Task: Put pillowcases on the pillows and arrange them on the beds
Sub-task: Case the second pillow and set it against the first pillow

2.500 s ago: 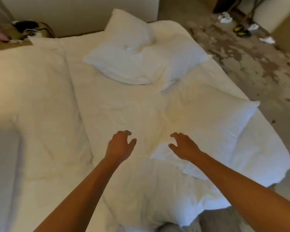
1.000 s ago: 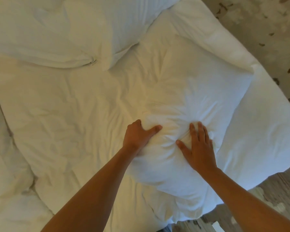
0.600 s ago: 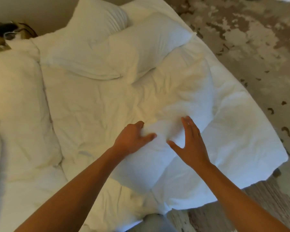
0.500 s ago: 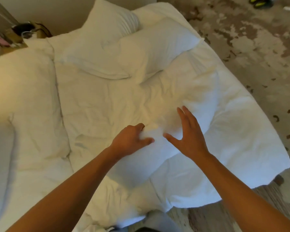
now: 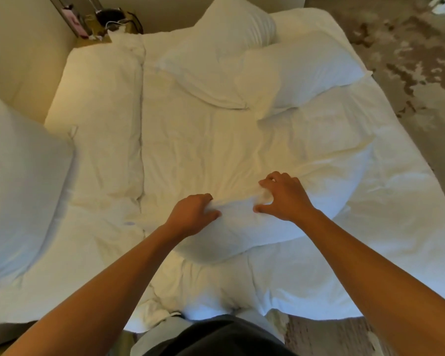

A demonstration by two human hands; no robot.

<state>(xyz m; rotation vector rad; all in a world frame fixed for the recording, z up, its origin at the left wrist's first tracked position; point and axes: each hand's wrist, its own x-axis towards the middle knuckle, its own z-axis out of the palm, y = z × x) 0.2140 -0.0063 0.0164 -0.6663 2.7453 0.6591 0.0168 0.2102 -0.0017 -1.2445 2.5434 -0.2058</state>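
At 9 o'clock a large white pillow (image 5: 18, 181) bulges at the frame's edge beside a rumpled white duvet (image 5: 100, 119), with a cluttered bedside stand (image 5: 106, 21) at 11 o'clock. A person leans over the white bed (image 5: 383, 240), both bare arms extended. The left hand (image 5: 190, 214) is closed, pinching a fold at the near end of the pillow (image 5: 293, 176) in the centre; the right hand (image 5: 285, 196), fingers curled, clutches the same bunched edge just beside it. This pillow lies on the bed with its long axis running from 7 o'clock to 2 o'clock, far end pointing toward two stacked pillows (image 5: 254, 65) at 12 o'clock. Mottled floor (image 5: 421, 60) shows at 2 o'clock.
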